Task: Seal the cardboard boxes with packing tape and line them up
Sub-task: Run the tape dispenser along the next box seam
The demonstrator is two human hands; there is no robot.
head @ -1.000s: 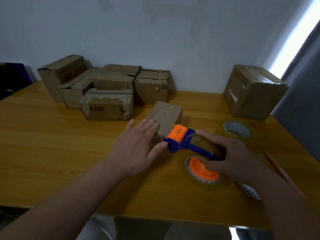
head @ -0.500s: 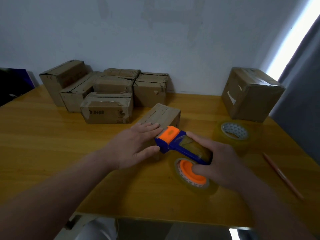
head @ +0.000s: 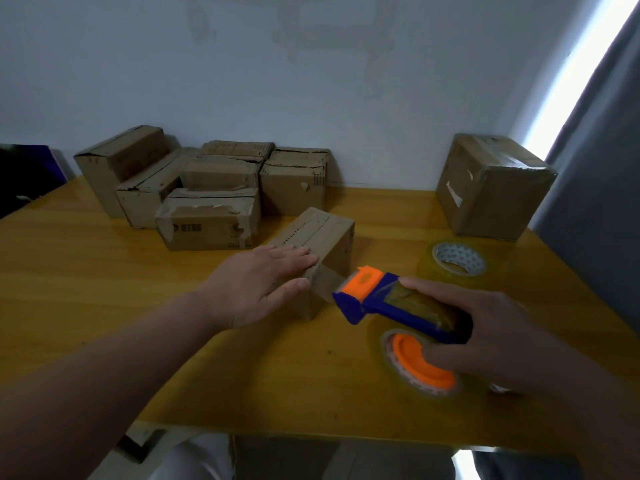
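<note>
Two grips; left hand [head: 258, 284] flat on corrugated box [head: 323, 233]; right hand [head: 485, 327] clasps plastic tape dispenser [head: 375, 301]

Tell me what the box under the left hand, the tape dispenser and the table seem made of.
Box: brown corrugated cardboard, matte; fluted edges show along its top seam. Tape dispenser: moulded plastic, it seems, blue with orange parts, smooth and faintly glossy. Table: yellowish wood or wood-look laminate, glossy; grain streaks and reflections show, but not which.
</note>
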